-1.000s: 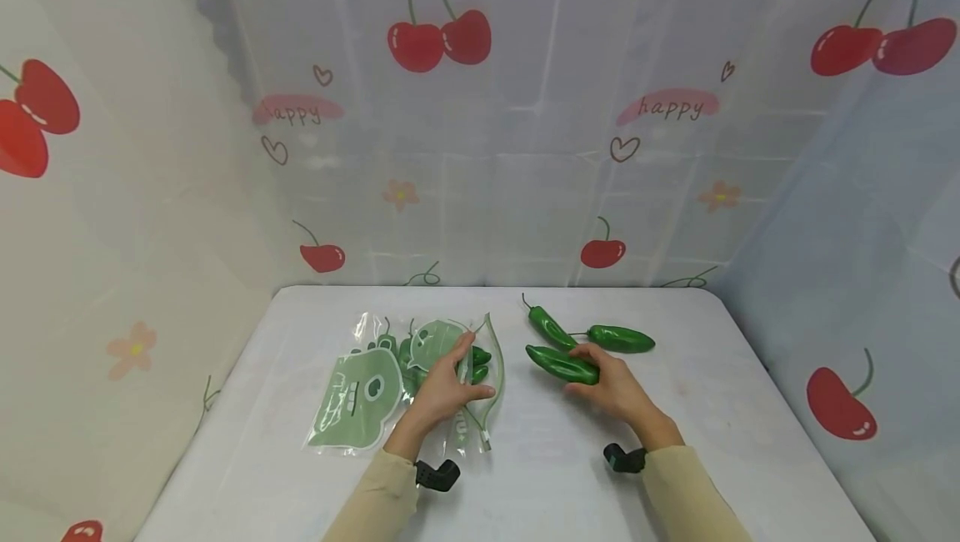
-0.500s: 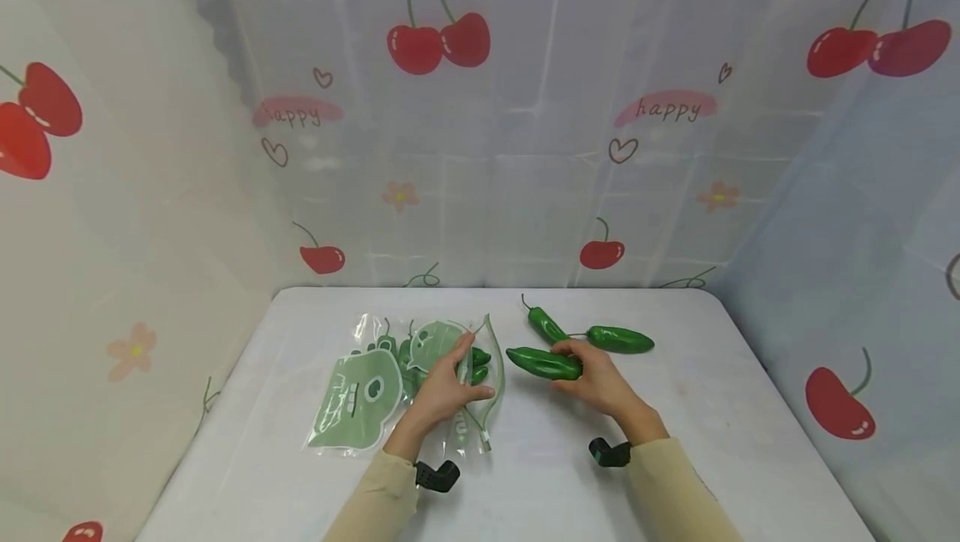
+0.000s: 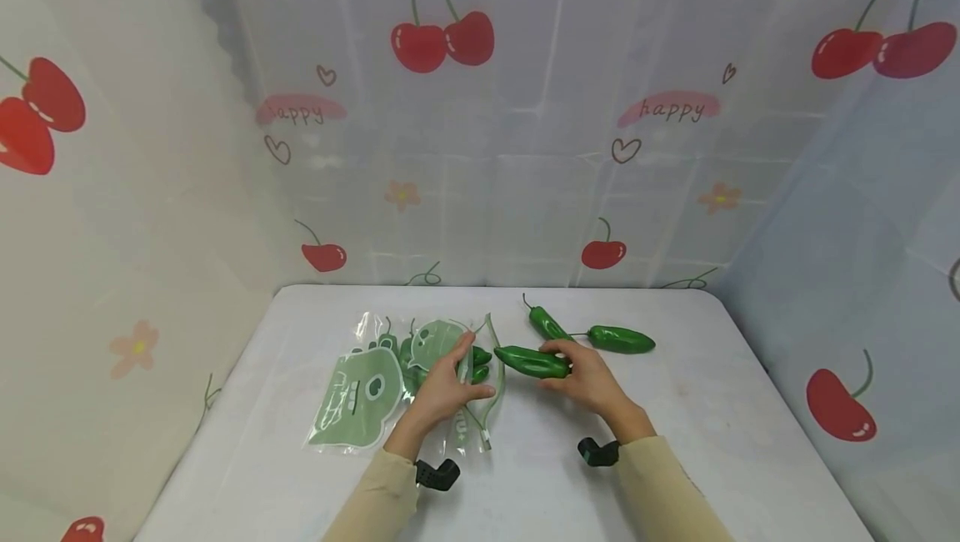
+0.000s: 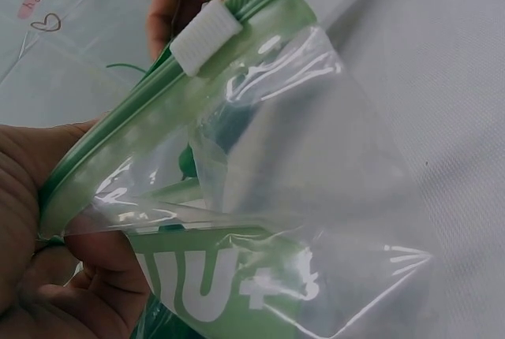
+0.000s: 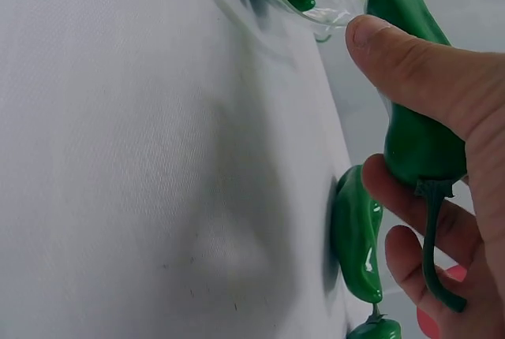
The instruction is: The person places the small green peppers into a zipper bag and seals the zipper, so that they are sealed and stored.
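Note:
My right hand (image 3: 594, 379) grips a green chili pepper (image 3: 525, 361), thumb on one side and fingers on the other. In the right wrist view its curved stem (image 5: 432, 252) hangs out past the fingers, and its tip points toward the bag. My left hand (image 3: 441, 396) holds the mouth of a clear zip bag (image 3: 360, 404) printed with a green cartoon face. The bag's green zip edge (image 4: 118, 126) runs over that hand, with a white slider (image 4: 207, 37) farther along it. Several peppers (image 3: 480, 357) lie inside the bag, partly hidden by the print and my left hand.
Two more green peppers lie on the white table behind my right hand, one slanted (image 3: 546, 323) and one lying sideways (image 3: 621, 339). A cherry-print curtain (image 3: 487, 150) rises behind the table's back edge and along both sides.
My right hand has carried the pepper left, away from the two loose ones, until its tip overlaps the bag's mouth. The left hand and bag have stayed in place.

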Demonstrator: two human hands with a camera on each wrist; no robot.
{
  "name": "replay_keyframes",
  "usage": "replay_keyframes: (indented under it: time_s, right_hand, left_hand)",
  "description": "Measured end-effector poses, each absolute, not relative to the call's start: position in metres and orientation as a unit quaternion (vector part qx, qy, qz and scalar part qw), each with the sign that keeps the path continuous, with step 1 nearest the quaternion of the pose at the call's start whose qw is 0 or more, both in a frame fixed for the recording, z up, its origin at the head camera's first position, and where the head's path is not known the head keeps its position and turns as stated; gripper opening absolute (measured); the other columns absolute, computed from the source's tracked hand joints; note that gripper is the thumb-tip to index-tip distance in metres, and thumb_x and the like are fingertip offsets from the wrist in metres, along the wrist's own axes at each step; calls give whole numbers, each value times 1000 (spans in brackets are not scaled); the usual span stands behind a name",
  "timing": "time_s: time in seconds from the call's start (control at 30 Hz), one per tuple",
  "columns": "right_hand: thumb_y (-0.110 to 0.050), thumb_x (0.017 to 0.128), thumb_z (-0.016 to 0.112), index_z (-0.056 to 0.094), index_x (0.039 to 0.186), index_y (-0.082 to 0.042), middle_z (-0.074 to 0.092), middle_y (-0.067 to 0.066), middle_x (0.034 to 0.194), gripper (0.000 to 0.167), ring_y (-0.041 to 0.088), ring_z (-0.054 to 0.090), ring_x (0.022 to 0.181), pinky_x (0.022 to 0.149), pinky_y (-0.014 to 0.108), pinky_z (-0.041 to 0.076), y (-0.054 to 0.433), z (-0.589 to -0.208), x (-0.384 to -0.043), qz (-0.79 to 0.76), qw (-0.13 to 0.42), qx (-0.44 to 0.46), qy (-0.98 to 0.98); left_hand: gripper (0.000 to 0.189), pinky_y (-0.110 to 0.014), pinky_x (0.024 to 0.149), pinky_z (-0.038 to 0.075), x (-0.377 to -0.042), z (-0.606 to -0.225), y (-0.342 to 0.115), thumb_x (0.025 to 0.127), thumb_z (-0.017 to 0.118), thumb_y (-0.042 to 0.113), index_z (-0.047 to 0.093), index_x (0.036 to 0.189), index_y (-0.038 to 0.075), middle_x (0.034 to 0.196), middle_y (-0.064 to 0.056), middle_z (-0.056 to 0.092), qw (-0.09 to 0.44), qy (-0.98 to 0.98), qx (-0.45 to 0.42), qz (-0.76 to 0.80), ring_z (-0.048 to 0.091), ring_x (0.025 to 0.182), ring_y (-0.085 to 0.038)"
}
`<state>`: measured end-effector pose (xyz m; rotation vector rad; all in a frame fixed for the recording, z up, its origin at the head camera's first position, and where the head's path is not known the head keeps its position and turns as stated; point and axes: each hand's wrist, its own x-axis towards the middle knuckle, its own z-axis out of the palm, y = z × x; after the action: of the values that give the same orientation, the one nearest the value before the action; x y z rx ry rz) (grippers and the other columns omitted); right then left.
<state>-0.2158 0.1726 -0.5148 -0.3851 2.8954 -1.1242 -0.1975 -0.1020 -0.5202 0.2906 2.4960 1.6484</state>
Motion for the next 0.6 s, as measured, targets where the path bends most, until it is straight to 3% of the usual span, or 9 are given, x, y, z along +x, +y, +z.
replay_keyframes:
  time_s: [0.6]
  right_hand:
    - [-25, 75, 94, 65, 120, -23, 69, -4, 112, 54, 13, 56, 85, 77, 30, 49, 158, -524, -217, -373, 14, -142, 917]
  left_hand:
    - [102, -56, 127, 23, -197, -521, -103, 80, 89, 16, 31, 163, 13, 172, -6, 24, 64, 826, 101, 551, 19, 159, -33]
